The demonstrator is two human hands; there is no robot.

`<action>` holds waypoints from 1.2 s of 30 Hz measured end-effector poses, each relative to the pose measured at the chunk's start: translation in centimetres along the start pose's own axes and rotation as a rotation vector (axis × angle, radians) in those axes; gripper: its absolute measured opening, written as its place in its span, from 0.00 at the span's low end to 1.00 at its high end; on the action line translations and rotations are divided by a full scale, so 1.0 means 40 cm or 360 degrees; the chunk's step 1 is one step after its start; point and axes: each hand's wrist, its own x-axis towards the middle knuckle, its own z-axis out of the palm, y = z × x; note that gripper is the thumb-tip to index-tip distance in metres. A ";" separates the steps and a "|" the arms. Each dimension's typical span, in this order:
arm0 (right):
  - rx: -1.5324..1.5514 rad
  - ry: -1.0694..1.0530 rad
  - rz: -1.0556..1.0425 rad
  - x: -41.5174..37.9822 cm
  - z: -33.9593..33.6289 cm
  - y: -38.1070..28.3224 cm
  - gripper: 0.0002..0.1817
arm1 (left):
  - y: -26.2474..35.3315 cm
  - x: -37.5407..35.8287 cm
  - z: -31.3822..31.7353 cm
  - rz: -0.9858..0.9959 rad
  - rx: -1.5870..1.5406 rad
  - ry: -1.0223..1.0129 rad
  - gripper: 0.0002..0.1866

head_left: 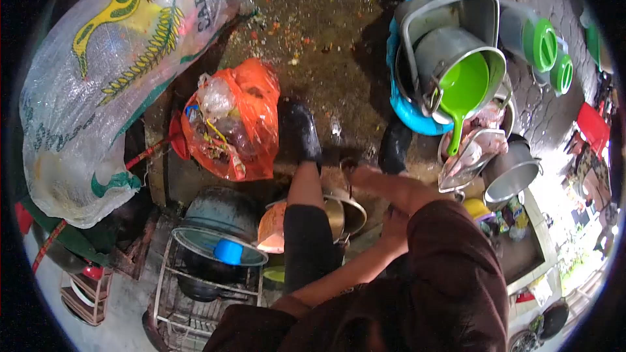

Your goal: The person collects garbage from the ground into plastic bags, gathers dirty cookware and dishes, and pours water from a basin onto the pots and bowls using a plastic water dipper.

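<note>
My right hand [357, 175] reaches across between my two dark boots, low over the wet floor. Its fingers look curled, and a thin dark strip hangs below them; what they hold I cannot make out. Under the right forearm, my left hand [394, 223] is closed and partly hidden, its contents not visible. A metal pan [355, 212] lies below my right hand, partly behind my leg. An orange plastic bag [257, 114] of rubbish sits left of my boot [303, 133].
At right, metal pots [433, 49] stand in a blue basin [420, 124], with a green dipper [464, 85] inside one. A big white sack [72, 124] lies at left. Below it stands a metal rack [163, 287] with a grey basin [218, 221]. Food scraps [293, 45] litter the floor.
</note>
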 end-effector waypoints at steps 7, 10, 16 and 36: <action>-0.0632 -0.0114 -0.0224 0.034 0.086 -0.004 0.18 | 0.011 0.023 0.022 0.0079 0.0001 -0.0060 0.33; -0.0491 -0.0015 -0.0421 0.119 0.151 0.051 0.22 | 0.027 0.043 -0.009 0.0014 -0.0113 -0.0463 0.31; 0.0530 0.0456 -0.0133 -0.057 -0.348 0.051 0.22 | 0.063 0.056 -0.024 -0.0153 -0.0063 -0.0559 0.25; 0.0854 0.2396 0.1382 -0.204 -1.488 0.462 0.41 | 0.052 0.052 -0.242 -0.0223 -0.0564 -0.0211 0.21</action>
